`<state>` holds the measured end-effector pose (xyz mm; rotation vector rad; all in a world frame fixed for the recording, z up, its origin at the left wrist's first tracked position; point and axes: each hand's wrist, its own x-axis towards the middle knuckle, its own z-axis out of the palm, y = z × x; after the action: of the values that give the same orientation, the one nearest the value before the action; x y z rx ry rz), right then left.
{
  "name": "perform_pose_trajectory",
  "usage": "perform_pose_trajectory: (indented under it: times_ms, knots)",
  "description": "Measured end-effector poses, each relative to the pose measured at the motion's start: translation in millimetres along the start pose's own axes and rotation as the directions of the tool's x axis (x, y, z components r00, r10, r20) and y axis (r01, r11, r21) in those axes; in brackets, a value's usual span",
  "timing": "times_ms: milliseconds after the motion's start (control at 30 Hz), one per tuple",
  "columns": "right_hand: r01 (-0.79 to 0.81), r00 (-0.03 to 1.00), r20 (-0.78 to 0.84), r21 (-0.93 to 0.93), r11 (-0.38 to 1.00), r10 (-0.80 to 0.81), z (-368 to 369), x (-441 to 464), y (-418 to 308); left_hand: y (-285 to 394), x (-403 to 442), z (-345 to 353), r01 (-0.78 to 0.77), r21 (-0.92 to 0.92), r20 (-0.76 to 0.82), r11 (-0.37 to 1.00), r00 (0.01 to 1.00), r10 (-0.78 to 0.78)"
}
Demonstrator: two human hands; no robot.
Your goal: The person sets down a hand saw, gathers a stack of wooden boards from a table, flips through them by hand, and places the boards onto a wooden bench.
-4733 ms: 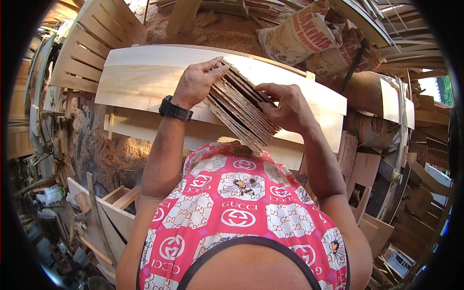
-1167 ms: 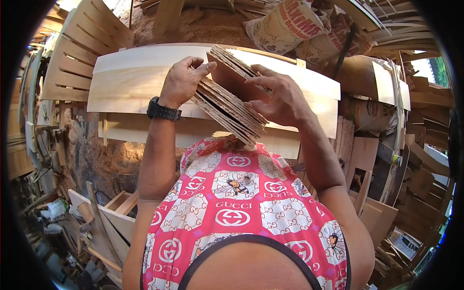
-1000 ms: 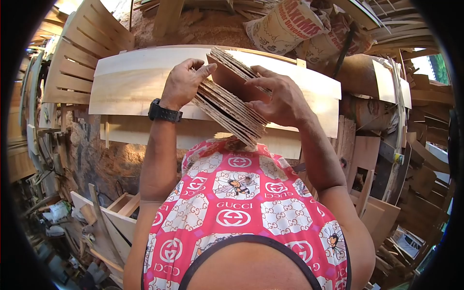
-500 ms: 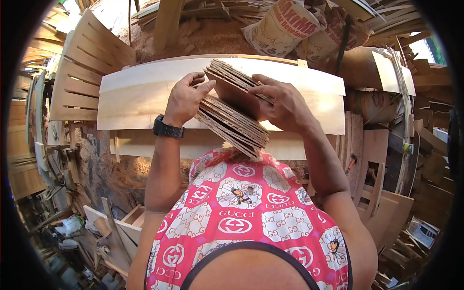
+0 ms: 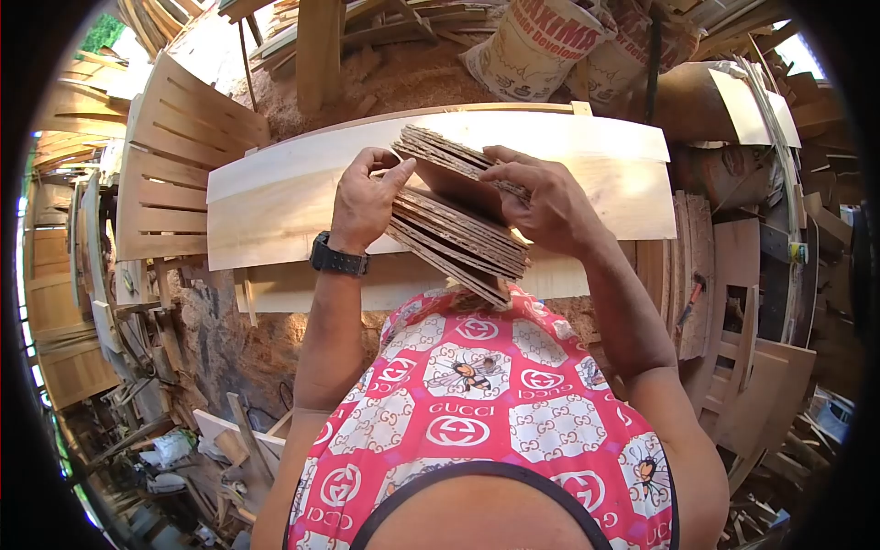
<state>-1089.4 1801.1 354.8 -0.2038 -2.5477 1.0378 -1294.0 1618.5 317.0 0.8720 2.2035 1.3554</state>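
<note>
A stack of thin rough-edged wooden boards is between my hands, above a pale wooden plank. The stack is parted into a far bundle and a near bundle, with a brown board face showing in the gap. My left hand, below a black wristwatch, grips the left end of the boards, thumb and fingers closed at the gap. On the right side, my right hand is closed on the far bundle, its fingers over the top edges. The near bundle's lower end reaches close to my shirt.
A slatted wooden piece stands left of the plank. Printed sacks sit at the back amid sawdust. A hammer-like tool lies on boards at right. Scrap wood is piled at lower left.
The whole view has shifted, so plank, hands and boards appear a little farther right. My grip on the parted boards looks nearly the same.
</note>
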Motion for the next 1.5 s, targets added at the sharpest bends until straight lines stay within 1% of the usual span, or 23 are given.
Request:
perform_pose_trajectory:
  times_ms: [67,100,167,200,267,300,333,367,433,500,533,600,633,700,733,800,833,900,1033,1100,1333,1400,1500]
  knots:
    - [-0.021,1.000,-0.006,0.037,0.999,0.021,0.8,-1.5,-2.0,10.6,-1.9,-2.8,0.109,-0.075,0.086,0.991,0.991,-0.103]
    - [-0.014,1.000,-0.003,0.035,0.999,0.014,0.8,-2.0,-2.8,5.2,-1.5,-3.1,0.108,-0.078,0.079,0.991,0.992,-0.102]
    - [0.019,1.000,-0.012,0.031,0.999,-0.019,0.3,-3.0,-3.5,-11.0,1.7,-2.6,-0.068,0.004,0.061,0.998,0.996,0.067]
    - [0.022,1.000,-0.008,0.030,0.999,-0.022,0.2,-2.4,-3.6,-8.3,1.5,-5.3,-0.066,0.002,0.057,0.998,0.996,0.066]
    - [0.001,1.000,-0.002,0.048,0.999,0.000,0.6,-1.9,0.7,-2.3,0.8,-8.3,-0.150,-0.017,0.134,0.988,0.979,0.151]
    - [-0.004,1.000,0.009,0.049,0.999,0.004,0.4,-2.3,2.0,-3.6,2.0,-10.0,-0.105,-0.049,0.173,0.993,0.979,0.112]
    - [-0.025,1.000,0.010,0.053,0.998,0.025,-0.3,-2.0,2.8,-5.9,3.5,-9.9,-0.094,-0.055,0.171,0.994,0.980,0.102]
    - [-0.045,0.999,0.013,0.057,0.997,0.045,-0.5,-1.3,3.9,-8.5,5.4,-9.6,-0.090,-0.107,0.183,0.990,0.977,0.109]
    - [-0.017,1.000,0.019,0.067,0.998,0.015,0.6,-0.6,7.5,-9.4,7.2,-10.1,-0.053,-0.203,0.226,0.978,0.969,0.099]
    - [0.037,0.999,0.014,0.059,0.998,-0.037,1.8,0.6,11.4,-5.7,8.5,-11.1,-0.039,-0.210,0.232,0.977,0.969,0.088]
    - [0.034,0.999,0.026,0.060,0.998,-0.036,1.0,1.0,11.6,-6.3,9.8,-10.1,-0.034,-0.215,0.245,0.976,0.966,0.088]
    - [0.067,0.997,0.052,-0.058,0.996,-0.065,-3.5,1.4,9.4,-15.1,15.0,-9.4,-0.016,-0.216,0.243,0.976,0.968,0.069]
    - [0.066,0.996,0.061,-0.059,0.996,-0.062,-5.6,1.4,7.8,-18.9,18.2,-9.3,-0.031,-0.206,0.253,0.978,0.964,0.084]
    - [0.011,0.993,0.120,0.000,1.000,-0.011,-10.2,1.1,4.4,-15.5,16.3,-8.7,-0.040,-0.195,0.271,0.980,0.958,0.093]
    - [0.015,0.992,0.126,-0.003,1.000,-0.014,-10.9,1.8,5.2,-16.3,16.0,-7.3,-0.039,-0.200,0.265,0.979,0.960,0.093]
    - [0.071,0.986,0.151,-0.047,0.996,-0.063,-11.7,4.3,8.1,-13.1,14.9,-5.8,-0.037,-0.173,0.191,0.984,0.979,0.071]
    - [0.076,0.985,0.157,-0.046,0.996,-0.068,-11.9,5.0,7.9,-7.8,13.0,-7.4,-0.036,-0.174,0.184,0.984,0.981,0.068]
    - [0.087,0.982,0.173,-0.069,0.994,-0.074,-12.3,4.9,7.1,5.0,9.3,-11.0,0.052,-0.231,0.243,0.972,0.970,0.006]
    - [0.077,0.981,0.184,-0.057,0.995,-0.065,-12.4,6.5,8.9,-3.0,12.2,-9.8,0.031,-0.210,0.213,0.977,0.977,0.015]
    - [0.021,0.973,0.230,-0.001,1.000,-0.020,-14.5,7.1,6.9,-3.3,12.3,-10.4,0.087,-0.236,0.242,0.968,0.970,-0.028]
    - [0.040,0.971,0.238,-0.018,0.999,-0.035,-15.4,8.2,7.6,-9.7,13.5,-6.9,0.048,-0.248,0.202,0.967,0.979,0.003]
    - [0.047,0.970,0.241,-0.016,0.999,-0.042,-15.5,8.1,7.5,-9.0,12.7,-7.1,0.067,-0.287,0.214,0.956,0.977,-0.004]
    - [0.042,0.969,0.244,-0.016,0.999,-0.036,-15.2,8.0,7.2,-8.4,13.0,-7.9,0.099,-0.295,0.229,0.950,0.973,-0.031]
